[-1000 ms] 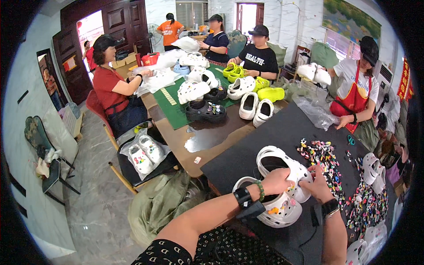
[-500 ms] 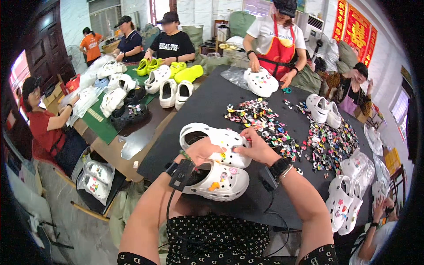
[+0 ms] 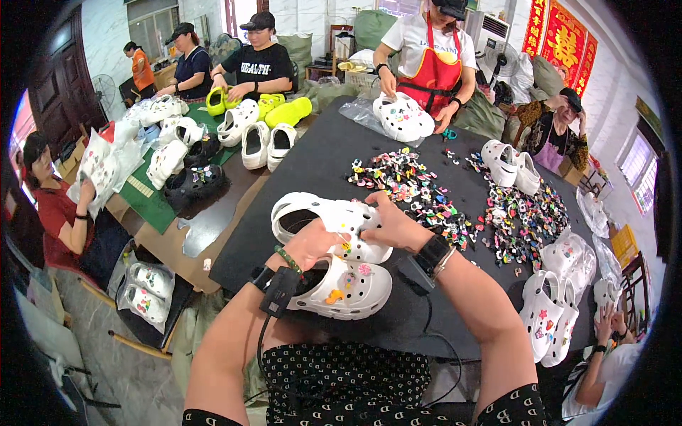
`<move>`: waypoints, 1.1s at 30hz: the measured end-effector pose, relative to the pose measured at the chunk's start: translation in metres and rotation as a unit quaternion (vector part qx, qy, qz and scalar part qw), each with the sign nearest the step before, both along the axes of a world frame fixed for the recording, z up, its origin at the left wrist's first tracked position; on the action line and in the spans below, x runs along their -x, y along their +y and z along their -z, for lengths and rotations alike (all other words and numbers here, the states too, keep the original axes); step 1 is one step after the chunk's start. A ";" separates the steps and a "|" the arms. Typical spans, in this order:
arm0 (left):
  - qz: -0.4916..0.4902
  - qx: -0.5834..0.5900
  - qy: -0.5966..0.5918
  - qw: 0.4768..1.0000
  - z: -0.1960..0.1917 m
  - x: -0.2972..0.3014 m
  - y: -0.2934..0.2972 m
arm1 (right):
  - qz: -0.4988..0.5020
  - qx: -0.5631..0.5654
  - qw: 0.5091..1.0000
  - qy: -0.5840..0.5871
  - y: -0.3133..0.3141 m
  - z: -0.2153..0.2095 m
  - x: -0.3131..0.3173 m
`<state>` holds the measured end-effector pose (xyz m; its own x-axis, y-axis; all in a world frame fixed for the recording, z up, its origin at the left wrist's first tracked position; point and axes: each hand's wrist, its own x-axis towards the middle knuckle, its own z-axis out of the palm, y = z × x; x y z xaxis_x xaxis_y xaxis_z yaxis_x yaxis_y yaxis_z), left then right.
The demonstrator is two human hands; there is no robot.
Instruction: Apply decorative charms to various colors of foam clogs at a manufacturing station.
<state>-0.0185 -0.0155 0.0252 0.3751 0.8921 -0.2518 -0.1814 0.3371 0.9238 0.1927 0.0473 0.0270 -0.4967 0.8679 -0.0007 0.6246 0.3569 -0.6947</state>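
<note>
A pair of white clogs lies side by side on the black tabletop before me. On the far white clog (image 3: 330, 211), a small yellow charm shows near my left hand. My left hand (image 3: 312, 245) reaches over the near clog, its fingers closed on the edge of the far one. My right hand (image 3: 394, 224) grips the far clog's toe, thumb on its top and fingers round the far side; whether a charm is in those fingers is hidden. The near white clog (image 3: 355, 302) carries an orange charm (image 3: 334, 296) and a pink charm (image 3: 365, 269).
Heaps of colourful shoe charms (image 3: 405, 181) spread beyond my right hand. White clogs with charms (image 3: 543, 323) stand at the table's right edge, another pair (image 3: 508, 167) behind the heap. Across the table a person handles a white clog (image 3: 403, 117). More clogs and co-workers are at left.
My right hand has shifted over the toe of the far clog, its thumb and fingers wider apart. The whole view has moved slightly. At left, a co-worker has raised a white bagged thing.
</note>
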 end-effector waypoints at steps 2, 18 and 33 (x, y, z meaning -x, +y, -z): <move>-0.029 -0.047 0.048 0.997 -0.002 0.000 -0.006 | -0.003 -0.019 0.999 -0.031 0.001 -0.005 0.008; -0.050 -0.200 0.126 0.970 0.001 -0.007 0.000 | -0.010 -0.071 0.994 0.086 -0.006 0.008 -0.007; -0.064 -0.216 0.224 0.948 0.015 -0.006 0.006 | 0.007 0.086 0.987 0.137 -0.015 -0.002 -0.004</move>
